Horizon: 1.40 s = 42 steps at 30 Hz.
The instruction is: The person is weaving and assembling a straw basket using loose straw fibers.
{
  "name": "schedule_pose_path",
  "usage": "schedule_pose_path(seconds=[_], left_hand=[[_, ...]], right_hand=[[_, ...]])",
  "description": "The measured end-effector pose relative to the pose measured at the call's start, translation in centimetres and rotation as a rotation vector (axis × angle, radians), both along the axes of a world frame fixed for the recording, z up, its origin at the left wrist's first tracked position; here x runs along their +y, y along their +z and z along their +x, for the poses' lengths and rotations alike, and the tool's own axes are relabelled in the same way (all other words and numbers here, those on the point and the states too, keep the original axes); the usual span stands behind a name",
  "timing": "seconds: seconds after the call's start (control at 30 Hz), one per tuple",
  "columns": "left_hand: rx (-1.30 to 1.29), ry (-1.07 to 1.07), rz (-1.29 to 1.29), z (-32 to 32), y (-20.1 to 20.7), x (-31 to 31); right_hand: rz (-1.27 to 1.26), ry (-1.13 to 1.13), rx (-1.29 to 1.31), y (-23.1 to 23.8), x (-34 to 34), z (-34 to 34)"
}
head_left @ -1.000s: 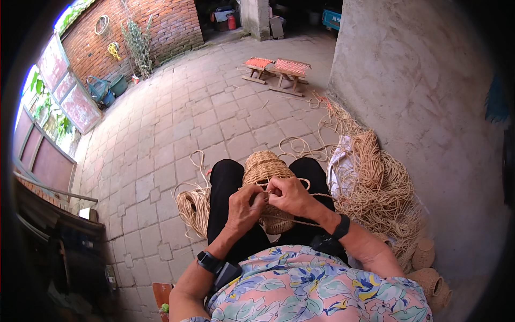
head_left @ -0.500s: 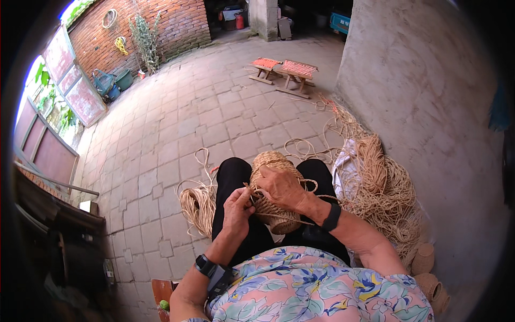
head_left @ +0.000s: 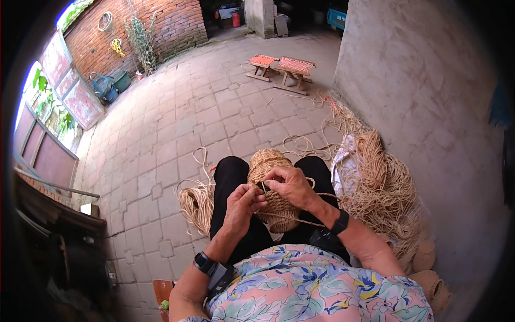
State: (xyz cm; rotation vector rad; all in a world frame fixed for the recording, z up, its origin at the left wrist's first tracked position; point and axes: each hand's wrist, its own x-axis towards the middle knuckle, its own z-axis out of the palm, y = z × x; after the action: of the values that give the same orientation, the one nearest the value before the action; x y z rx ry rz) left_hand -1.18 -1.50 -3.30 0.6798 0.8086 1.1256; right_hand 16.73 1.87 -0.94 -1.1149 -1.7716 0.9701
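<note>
- Paved floor [head_left: 145,177] spreads around the seated person, whose dark trousers [head_left: 230,174] form a lap that serves as a work support.
- On that lap, the woven basket [head_left: 268,159] lies between the thighs, probably wedged there so both hands stay available.
- The left hand [head_left: 242,206] seems to pinch the lower end of a short pale strand [head_left: 263,187] at the basket's side; its fingertips partly hide the grip.
- The right hand [head_left: 292,185] pinches the strand's upper end, thumb against finger, apparently keeping it taut.
- A rope coil [head_left: 196,206] sits just beside the left leg and a rope heap [head_left: 389,201] lies to the right, both likely placed within easy reach.
- Small baskets [head_left: 425,255] rest near the grey wall [head_left: 407,70], seemingly set aside.
- Farther off, two stools [head_left: 295,66] stand before the brick wall [head_left: 166,27].
</note>
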Motion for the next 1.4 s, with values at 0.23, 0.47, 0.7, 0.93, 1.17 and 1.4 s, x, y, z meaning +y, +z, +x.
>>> schedule_pose_path(seconds=[0.23, 0.47, 0.7, 0.93, 1.17, 1.4], left_hand=[[0.057, -0.049, 0.004, 0.0, 0.0, 0.3], [0.020, -0.151, -0.038, -0.7, 0.2, 1.0], [0.062, -0.220, -0.049, -0.8, 0.4, 1.3], [0.166, -0.106, 0.032, -0.1, 0.7, 1.1], [0.261, -0.047, 0.167, 0.5, 0.9, 0.5], [0.299, -0.003, 0.203, 0.5, 0.9, 0.6]], right_hand=[[-0.054, 0.113, 0.120, 0.4, -0.5, -0.2], [-0.116, 0.193, 0.184, -0.5, 0.2, 0.3], [-0.142, 0.191, 0.191, -0.4, 0.0, 0.1], [-0.035, 0.138, 0.082, 0.1, -0.3, 0.1], [-0.003, 0.105, 0.018, 0.1, -0.4, 0.3], [0.046, 0.132, -0.034, 0.4, -0.2, 0.6]])
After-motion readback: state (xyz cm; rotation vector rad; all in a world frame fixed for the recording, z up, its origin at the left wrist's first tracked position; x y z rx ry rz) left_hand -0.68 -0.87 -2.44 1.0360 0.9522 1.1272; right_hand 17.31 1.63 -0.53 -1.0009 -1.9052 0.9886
